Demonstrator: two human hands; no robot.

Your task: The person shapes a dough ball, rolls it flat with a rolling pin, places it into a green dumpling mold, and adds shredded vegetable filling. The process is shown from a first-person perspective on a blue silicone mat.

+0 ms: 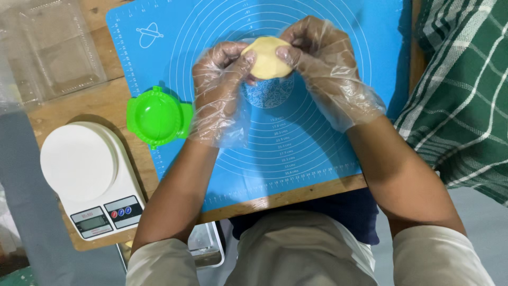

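A round of yellow dough (267, 58) is held above the blue silicone mat (328, 32), pinched at its edges by the fingers of the gloved left hand (219, 79) and right hand (323, 66). Even, light pressure is best applied around the rim, so the dough is not torn.

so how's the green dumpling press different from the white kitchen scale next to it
The green dumpling press is bright green with a scalloped rim; the white kitchen scale is plain white with a smooth round platform.
The press sits partly on the blue baking mat; the scale rests on the wooden table.
The press touches the left hand; the scale lies untouched.
Both are round-topped.
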